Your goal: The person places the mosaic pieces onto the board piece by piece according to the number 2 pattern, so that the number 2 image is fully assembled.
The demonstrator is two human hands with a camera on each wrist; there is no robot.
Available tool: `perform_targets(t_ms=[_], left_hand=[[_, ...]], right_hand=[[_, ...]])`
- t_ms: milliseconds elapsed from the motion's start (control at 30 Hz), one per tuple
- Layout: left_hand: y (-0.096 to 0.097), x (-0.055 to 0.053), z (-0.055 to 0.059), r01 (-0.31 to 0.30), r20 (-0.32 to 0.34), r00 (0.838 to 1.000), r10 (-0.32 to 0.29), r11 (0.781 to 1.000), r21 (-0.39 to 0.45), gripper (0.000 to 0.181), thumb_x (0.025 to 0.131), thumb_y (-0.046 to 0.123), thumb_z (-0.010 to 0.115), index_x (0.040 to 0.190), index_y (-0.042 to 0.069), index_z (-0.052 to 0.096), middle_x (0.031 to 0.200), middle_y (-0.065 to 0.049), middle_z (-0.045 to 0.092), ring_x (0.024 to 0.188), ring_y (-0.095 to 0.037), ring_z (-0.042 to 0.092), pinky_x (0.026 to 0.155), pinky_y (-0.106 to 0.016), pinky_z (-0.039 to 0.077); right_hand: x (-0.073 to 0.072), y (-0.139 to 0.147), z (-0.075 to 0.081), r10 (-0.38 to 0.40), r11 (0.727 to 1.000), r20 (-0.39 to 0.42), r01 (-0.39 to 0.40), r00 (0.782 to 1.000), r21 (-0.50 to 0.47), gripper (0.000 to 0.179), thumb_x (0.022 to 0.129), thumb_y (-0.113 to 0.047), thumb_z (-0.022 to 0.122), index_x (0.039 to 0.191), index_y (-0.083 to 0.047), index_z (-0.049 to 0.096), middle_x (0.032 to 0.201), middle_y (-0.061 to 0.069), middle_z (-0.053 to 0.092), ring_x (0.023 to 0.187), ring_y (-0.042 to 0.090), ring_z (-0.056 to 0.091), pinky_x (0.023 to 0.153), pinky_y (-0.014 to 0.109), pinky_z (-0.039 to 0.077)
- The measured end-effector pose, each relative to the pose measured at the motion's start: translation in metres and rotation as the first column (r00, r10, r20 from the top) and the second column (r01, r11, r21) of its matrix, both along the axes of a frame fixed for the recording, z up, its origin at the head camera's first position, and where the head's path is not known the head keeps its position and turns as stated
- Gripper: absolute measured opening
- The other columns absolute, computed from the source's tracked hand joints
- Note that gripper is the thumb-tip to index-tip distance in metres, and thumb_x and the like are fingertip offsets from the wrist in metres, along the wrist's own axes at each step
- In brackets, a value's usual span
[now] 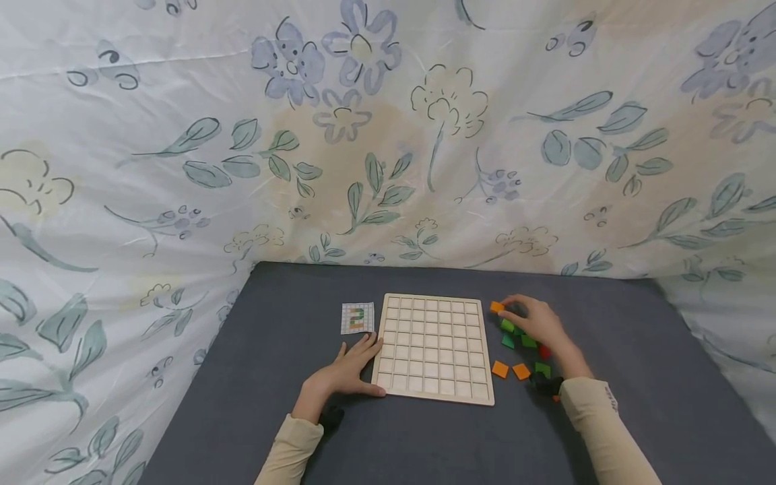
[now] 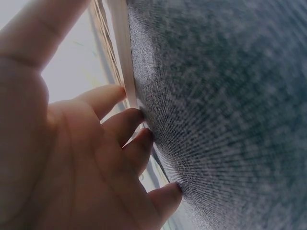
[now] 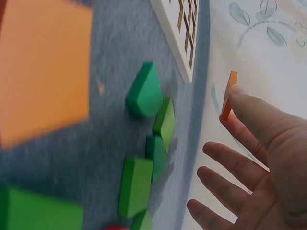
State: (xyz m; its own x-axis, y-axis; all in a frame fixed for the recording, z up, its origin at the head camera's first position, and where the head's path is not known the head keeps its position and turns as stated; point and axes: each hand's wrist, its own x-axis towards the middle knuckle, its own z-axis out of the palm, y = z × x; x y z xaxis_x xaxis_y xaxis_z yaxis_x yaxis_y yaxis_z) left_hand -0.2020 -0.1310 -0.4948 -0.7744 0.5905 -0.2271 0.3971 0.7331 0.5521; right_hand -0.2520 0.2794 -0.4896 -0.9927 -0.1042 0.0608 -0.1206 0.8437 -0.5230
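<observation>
Orange is the tile [image 1: 496, 306] the right hand [image 1: 541, 323] pinches; the left hand [image 1: 345, 372], spread, touches the board [image 1: 433, 350].

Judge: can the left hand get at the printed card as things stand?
Probably yes: the printed card lies just beyond the left hand, with nothing visible between them, though that hand touches the board.

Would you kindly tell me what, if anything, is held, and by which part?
The right hand pinches an orange tile toward its lower end in the right wrist view, between thumb and index finger. The left hand only touches the gridded board.
</observation>
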Motion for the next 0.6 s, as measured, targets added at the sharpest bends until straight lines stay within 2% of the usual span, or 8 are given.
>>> perform_targets(t_ms=[300,600], left_hand=[[-0.001,-0.001,-0.003,-0.010,0.004,1.000,0.010,1.000,-0.010,0.098,0.077,0.046,0.071,0.150,0.011,0.016,0.156,-0.012,0.008,0.143,-0.030,0.004,0.109,-0.062,0.000],[0.000,-0.003,-0.005,-0.009,-0.005,1.000,0.009,1.000,-0.007,0.098,0.077,0.047,0.071,0.150,0.011,0.017,0.155,-0.014,0.009,0.143,-0.031,0.004,0.108,-0.064,0.000]], right_hand=[[-0.002,-0.018,-0.004,0.025,0.998,-0.026,-0.026,0.999,-0.056,0.039,0.088,-0.036,0.063,0.116,-0.010,0.063,0.124,0.020,0.056,0.114,0.043,0.049,0.087,0.061,0.041],[-0.008,-0.036,-0.007,0.051,0.993,-0.052,-0.057,0.997,-0.102,0.035,0.087,-0.033,0.065,0.113,-0.009,0.064,0.112,0.014,0.063,0.101,0.034,0.059,0.081,0.050,0.049]])
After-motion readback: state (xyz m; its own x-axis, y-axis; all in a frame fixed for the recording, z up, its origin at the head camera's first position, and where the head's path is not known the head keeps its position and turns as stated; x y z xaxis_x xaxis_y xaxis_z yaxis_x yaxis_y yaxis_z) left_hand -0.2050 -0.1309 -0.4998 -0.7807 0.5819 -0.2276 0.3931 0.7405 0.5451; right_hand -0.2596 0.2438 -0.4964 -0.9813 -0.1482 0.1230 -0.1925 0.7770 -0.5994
